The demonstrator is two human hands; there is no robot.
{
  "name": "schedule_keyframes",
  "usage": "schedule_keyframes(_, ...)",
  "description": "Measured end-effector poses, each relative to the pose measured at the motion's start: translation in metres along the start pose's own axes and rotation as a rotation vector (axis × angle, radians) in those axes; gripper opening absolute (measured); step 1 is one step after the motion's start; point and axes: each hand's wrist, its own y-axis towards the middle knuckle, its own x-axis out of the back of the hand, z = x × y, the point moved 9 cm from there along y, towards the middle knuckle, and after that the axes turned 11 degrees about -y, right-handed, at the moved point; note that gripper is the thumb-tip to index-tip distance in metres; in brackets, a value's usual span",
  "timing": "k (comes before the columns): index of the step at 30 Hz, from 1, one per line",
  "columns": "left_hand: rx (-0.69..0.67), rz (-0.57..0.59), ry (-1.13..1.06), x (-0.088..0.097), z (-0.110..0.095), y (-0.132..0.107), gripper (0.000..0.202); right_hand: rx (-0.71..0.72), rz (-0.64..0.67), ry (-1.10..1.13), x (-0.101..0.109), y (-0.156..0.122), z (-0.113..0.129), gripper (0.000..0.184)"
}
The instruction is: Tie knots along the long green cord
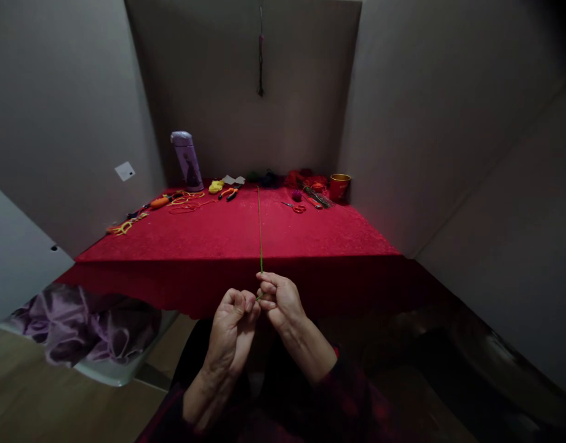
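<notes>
A thin green cord [260, 237] runs straight from the back of the red-covered table toward me, past the front edge. My right hand [282, 300] is closed, pinching the cord near its upper fingertips. Just left of it and slightly lower, my left hand [234, 326] is also closed. A short piece of the green cord spans the small gap between the two hands, and the left fingers pinch it. Where the cord ends inside the fingers is hidden.
The red cloth [209, 237] holds scissors [296, 207], pliers [229, 193], yellow yarn [216, 186], an orange-handled tool [160, 202], a purple bottle [187, 161] and a red cup [339, 186]. Grey panels enclose it. A stool with purple fabric [96, 326] stands at left.
</notes>
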Motion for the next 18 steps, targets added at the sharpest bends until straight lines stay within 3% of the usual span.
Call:
schedule_keyframes(4,0.056,-0.077,0.031,0.020,-0.002,0.006,0.020,-0.056,0.119,-0.036,0.000,0.004,-0.003,0.012)
schedule_keyframes(9,-0.132,-0.164,0.401,0.039,-0.046,0.028,0.028,0.016,0.207,-0.212,0.007,0.009,0.002,0.018)
schedule_keyframes(12,-0.117,-0.118,0.671,0.026,-0.061,0.046,0.028,0.034,0.168,-0.373,0.010,0.007,0.003,0.019)
schedule_keyframes(15,0.045,-0.018,0.855,0.007,-0.055,0.066,0.028,0.033,0.166,-0.492,0.003,0.001,0.005,0.019)
schedule_keyframes(18,0.187,0.062,0.854,-0.013,-0.046,0.082,0.031,0.043,0.200,-0.545,-0.011,-0.003,0.009,0.023)
